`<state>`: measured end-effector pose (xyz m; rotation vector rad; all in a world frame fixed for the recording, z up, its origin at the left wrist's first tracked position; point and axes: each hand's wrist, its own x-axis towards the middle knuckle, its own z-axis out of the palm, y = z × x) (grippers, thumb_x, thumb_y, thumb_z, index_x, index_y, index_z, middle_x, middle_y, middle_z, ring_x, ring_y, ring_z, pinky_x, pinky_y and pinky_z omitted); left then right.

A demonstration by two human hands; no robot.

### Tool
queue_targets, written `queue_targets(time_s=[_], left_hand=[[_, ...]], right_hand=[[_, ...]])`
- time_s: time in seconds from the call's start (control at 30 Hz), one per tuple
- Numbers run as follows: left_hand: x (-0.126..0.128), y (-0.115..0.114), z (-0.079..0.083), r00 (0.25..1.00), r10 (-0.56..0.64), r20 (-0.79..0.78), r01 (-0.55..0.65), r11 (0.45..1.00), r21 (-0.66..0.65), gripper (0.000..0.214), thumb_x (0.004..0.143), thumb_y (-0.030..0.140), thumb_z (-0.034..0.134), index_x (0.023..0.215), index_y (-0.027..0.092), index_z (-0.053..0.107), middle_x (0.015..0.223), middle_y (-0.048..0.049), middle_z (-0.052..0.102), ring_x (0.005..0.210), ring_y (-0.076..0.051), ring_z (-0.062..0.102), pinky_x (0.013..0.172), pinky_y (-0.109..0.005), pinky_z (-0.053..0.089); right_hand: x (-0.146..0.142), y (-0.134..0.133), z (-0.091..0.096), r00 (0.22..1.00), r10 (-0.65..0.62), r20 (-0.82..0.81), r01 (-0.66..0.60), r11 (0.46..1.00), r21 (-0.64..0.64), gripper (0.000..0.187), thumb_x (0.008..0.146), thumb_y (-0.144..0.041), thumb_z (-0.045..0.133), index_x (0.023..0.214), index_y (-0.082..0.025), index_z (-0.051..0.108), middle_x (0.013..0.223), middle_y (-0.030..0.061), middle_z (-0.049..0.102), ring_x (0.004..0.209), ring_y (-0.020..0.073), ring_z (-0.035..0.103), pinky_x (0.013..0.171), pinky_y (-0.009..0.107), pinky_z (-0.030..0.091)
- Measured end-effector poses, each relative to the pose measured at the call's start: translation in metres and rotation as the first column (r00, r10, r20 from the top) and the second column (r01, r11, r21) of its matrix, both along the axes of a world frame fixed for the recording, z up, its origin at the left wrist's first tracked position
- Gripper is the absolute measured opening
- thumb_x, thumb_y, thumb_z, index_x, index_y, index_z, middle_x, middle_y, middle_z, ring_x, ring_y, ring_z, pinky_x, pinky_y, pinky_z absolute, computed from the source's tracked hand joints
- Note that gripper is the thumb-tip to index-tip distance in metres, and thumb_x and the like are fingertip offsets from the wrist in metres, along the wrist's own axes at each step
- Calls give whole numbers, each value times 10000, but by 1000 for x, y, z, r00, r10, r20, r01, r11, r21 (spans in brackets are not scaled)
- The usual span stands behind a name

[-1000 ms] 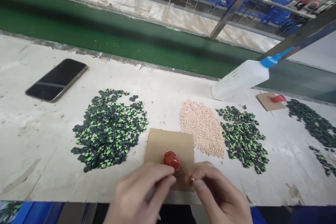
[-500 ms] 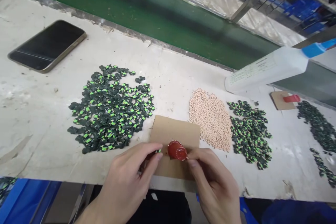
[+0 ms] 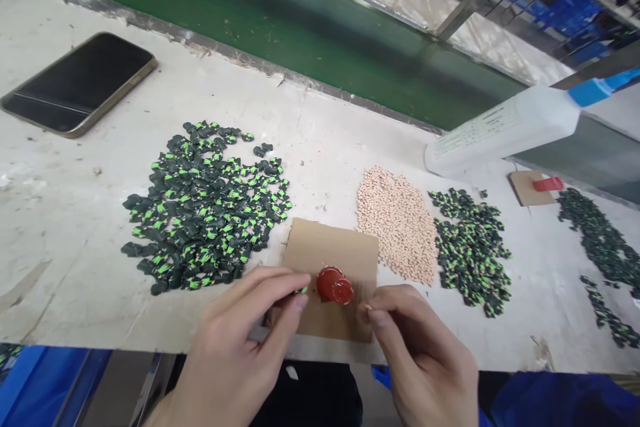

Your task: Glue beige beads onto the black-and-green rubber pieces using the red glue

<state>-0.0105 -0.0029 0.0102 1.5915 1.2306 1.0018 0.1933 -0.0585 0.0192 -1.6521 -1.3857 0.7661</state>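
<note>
On a flat brown cardboard square (image 3: pixel 330 240) in the head view, we have a glossy red round cup (image 3: pixel 329 282) between our left hand (image 3: pixel 240 340), pinching a small green-marked piece (image 3: pixel 303 290), and our right hand (image 3: pixel 425 350), pinching a tiny pale bit (image 3: pixel 369 307).

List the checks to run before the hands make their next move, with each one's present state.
1. Left hand pinching a small green-marked piece: ok.
2. Right hand pinching a tiny pale bit: ok.
3. Red piece over the cardboard, gap visible on both sides: ok.
4. Red piece fixed to the cardboard: cannot tell.
5. Pale bead pile uncovered by either hand: ok.
6. Phone apart from the hands: ok.
</note>
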Motion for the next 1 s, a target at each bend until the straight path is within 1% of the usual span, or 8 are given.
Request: queue_targets(time_s=[0.1, 0.23, 0.3, 0.4, 0.57, 0.7, 0.87, 1.0], left_hand=[[9, 2, 12, 979, -9, 205, 64, 963, -262, 237, 876, 165, 744, 925, 378, 836, 924, 75, 824, 773, -109, 790, 690, -104, 606], [28, 3, 28, 877, 133, 462, 230, 729, -645, 147, 771, 196, 841, 798, 339, 858, 662, 70, 796, 624, -109, 754, 619, -127, 601], [36, 1, 33, 840, 231, 492, 255, 631, -732, 75, 731, 226, 867, 741, 300, 857, 627, 55, 788, 627, -114, 743, 648, -147, 606], [41, -2, 37, 810, 284, 512, 284, 574, -768, 56, 690, 241, 895, 723, 267, 858, 597, 48, 769, 620, -113, 721, 659, -160, 602], [40, -3, 38, 824, 279, 493, 277, 561, -780, 71, 669, 231, 908, 703, 266, 856, 593, 54, 749, 603, -104, 689, 651, -164, 600], [34, -3, 33, 866, 201, 457, 253, 613, -749, 54, 707, 253, 891, 744, 285, 867, 662, 29, 786, 641, -141, 719, 676, -211, 624], [28, -1, 25, 865, 47, 500, 348, 663, -663, 63, 802, 263, 838, 820, 309, 876, 725, 8, 815, 676, -176, 752, 685, -260, 644], [29, -2, 29, 877, 86, 472, 308, 654, -691, 52, 791, 268, 832, 762, 290, 869, 713, -3, 793, 667, -179, 724, 686, -271, 620]], right_hand=[[1, -1, 9, 957, -35, -289, 14, 997, -75, 121, 1022, -259, 662, 926, -300, 724, 806, -16, 689, 742, 125, 677, 681, 187, 587], [0, -2, 15, 798, -81, -598, 13, 993, -116, 62, 980, -323, 734, 932, -322, 773, 949, 10, 762, 877, 153, 752, 788, 241, 644], [-1, -4, 16, 753, -107, -649, 19, 990, -141, 60, 969, -308, 749, 940, -336, 793, 1028, 19, 796, 935, 162, 777, 824, 248, 655], [-4, -6, 19, 749, -127, -651, 40, 988, -147, 72, 958, -285, 765, 931, -337, 806, 1030, 13, 823, 945, 151, 787, 840, 216, 650], [-6, -6, 21, 830, -97, -549, 31, 991, -128, 124, 965, -231, 748, 910, -329, 801, 987, 0, 823, 900, 149, 793, 775, 190, 662], [-5, -4, 20, 884, -29, -466, 11, 999, -42, 131, 978, -215, 719, 937, -321, 784, 963, 12, 813, 848, 168, 796, 729, 216, 680], [-8, -4, 24, 934, 15, -358, -24, 999, -21, 162, 987, -187, 687, 946, -323, 764, 935, 6, 803, 792, 159, 787, 702, 209, 675], [-8, 0, 31, 967, 54, -250, -57, 998, -3, 219, 959, -104, 674, 924, -304, 758, 898, 4, 800, 784, 148, 780, 686, 177, 657]])
